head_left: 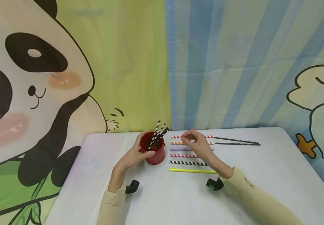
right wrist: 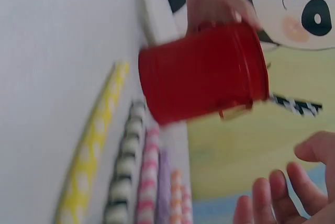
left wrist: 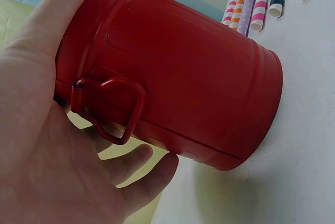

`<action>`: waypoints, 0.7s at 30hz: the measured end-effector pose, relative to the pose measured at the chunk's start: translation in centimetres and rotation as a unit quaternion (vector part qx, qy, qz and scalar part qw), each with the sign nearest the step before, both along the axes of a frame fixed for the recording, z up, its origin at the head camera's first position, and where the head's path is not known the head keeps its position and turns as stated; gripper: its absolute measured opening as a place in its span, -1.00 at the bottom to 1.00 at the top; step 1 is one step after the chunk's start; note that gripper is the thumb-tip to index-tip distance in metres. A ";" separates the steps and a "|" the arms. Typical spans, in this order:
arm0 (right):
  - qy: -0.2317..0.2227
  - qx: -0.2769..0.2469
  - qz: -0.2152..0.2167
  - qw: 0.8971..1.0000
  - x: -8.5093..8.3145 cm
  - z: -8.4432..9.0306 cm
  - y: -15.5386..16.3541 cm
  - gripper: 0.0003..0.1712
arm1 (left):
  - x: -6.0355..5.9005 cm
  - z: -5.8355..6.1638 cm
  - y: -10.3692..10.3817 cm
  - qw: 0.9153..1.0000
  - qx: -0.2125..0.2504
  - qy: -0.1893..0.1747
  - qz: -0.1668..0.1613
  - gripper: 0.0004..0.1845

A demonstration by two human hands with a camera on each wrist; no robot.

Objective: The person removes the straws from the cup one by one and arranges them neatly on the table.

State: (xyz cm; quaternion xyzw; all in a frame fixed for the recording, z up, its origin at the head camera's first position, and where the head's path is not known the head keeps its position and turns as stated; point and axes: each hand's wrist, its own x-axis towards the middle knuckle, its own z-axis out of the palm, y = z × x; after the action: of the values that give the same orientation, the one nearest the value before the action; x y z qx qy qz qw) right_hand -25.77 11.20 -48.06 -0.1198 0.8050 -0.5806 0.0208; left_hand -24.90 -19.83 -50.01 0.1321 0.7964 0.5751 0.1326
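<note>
My left hand's fingers [left wrist: 141, 174] are curled round the red metal can with a small wire handle [head_left: 154, 150], the thumb lying along its rim and the palm against its side, so my left hand [head_left: 136, 153] grips the can where it stands on the white table [head_left: 263, 175], just left of a row of paper straws. Three black-and-white striped straws [head_left: 158, 133] stand slanted inside the can, their tips poking out above the rim toward the right. My right hand [head_left: 198, 144] hovers over the far end of the row with its fingers loosely bent; the head view shows the fingertips down at the red-and-white striped straw [head_left: 208, 136], but I cannot tell whether they actually pinch it, and the right wrist view only shows blurred, spread fingertips with nothing between them. Below that straw lie, in order toward me, an orange-and-white striped straw [head_left: 176, 143], a pale lilac dotted straw [head_left: 179, 149], a pink-and-white striped straw [head_left: 183, 155], a black-and-white striped straw on the table [head_left: 187, 162] and a yellow dotted straw [head_left: 191, 170], all roughly parallel. Two dark dotted straws [head_left: 236, 142] extend to the right of the row. Behind the table hangs a cartoon panda backdrop [head_left: 32, 78].
</note>
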 end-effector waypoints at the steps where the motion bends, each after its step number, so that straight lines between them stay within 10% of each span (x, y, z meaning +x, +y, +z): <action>1: -0.007 -0.018 -0.002 1.000 0.1 -0.1 -0.5 -0.74 | 0.0 0.0 0.0 1.000 0.001 -0.001 0.000 -0.05; 21: -0.037 -0.149 -0.038 0.987 0.8 -0.8 -7.7 -0.74 | -0.1 0.1 0.0 1.000 0.005 -0.002 -0.007 -0.06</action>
State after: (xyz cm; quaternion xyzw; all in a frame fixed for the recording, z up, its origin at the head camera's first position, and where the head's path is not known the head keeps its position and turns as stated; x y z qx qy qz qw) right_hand -24.98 3.54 -48.88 -0.0692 0.7125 -0.6982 0.0102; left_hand -24.99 -19.87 -49.93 0.1375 0.7921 0.5786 0.1373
